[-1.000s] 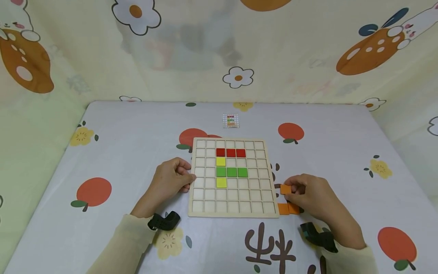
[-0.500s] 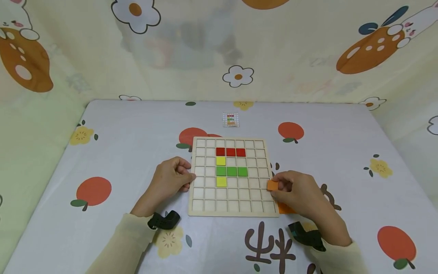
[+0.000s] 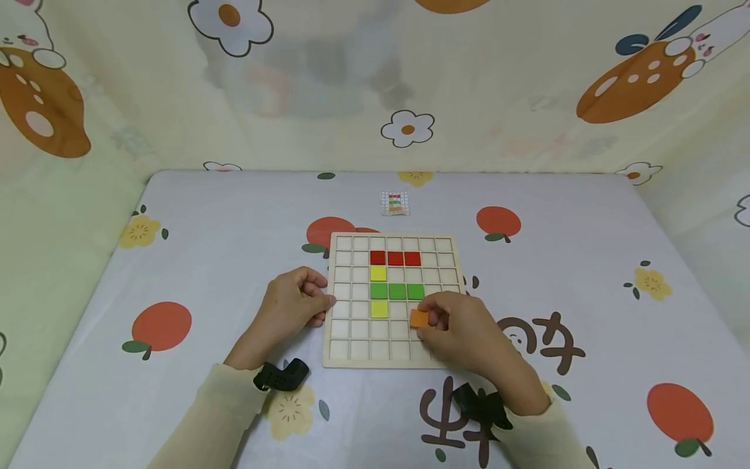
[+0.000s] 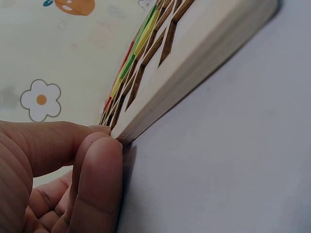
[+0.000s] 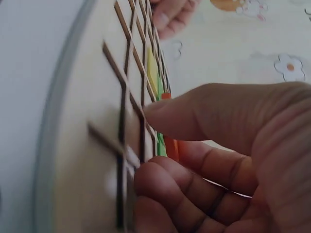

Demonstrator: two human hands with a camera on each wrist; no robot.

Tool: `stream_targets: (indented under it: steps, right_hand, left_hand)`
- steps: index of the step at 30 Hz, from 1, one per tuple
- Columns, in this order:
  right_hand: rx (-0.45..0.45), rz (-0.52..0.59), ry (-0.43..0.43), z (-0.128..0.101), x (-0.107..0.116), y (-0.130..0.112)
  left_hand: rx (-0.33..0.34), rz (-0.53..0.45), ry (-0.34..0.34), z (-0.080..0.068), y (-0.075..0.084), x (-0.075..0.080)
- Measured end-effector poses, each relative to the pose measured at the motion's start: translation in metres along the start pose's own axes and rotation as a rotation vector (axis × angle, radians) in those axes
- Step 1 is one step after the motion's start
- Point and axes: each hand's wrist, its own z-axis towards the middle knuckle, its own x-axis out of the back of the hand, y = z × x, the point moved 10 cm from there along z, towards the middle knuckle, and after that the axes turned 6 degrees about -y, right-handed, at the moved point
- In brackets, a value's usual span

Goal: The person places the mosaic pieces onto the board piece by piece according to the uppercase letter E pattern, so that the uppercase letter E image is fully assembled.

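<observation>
A wooden grid board (image 3: 348, 331) lies flat on the table. Red tiles (image 3: 395, 258), yellow tiles (image 3: 379, 309) and green tiles (image 3: 397, 291) fill some of its squares. At the board's left edge, my left hand (image 3: 293, 301) holds the rim with thumb and fingertips; the left wrist view shows the thumb (image 4: 99, 179) against that edge. My right hand (image 3: 463, 326) pinches an orange tile (image 3: 418, 318) over the lower right squares, below the green row. The right wrist view shows the orange tile (image 5: 171, 145) partly hidden by the fingers. Whether it touches the board I cannot tell.
Behind the board lies a small card (image 3: 395, 203) with a coloured grid pattern. A printed cloth (image 3: 234, 228) with fruit and flowers covers the table. Patterned curtains (image 3: 328, 85) hang at the back and sides.
My right hand has carried the orange tile left, from beside the board to over its lower right squares. The other orange tiles are now hidden behind the right arm. My left hand stays put.
</observation>
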Motion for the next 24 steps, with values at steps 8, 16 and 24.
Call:
stream_targets:
  steps: [8,16,24]
  right_hand:
    - [0.047,0.017,-0.027,0.006,-0.019,-0.021]
    - [0.081,0.014,-0.037,0.011,-0.027,-0.029]
    - [0.12,0.021,-0.053,0.013,-0.031,-0.032]
  left_hand:
    - [0.0,0.006,0.0,-0.001,0.0,0.0]
    - [0.006,0.015,-0.001,-0.001,0.0,-0.001]
    - [-0.002,0.018,-0.005,0.001,0.002,0.0]
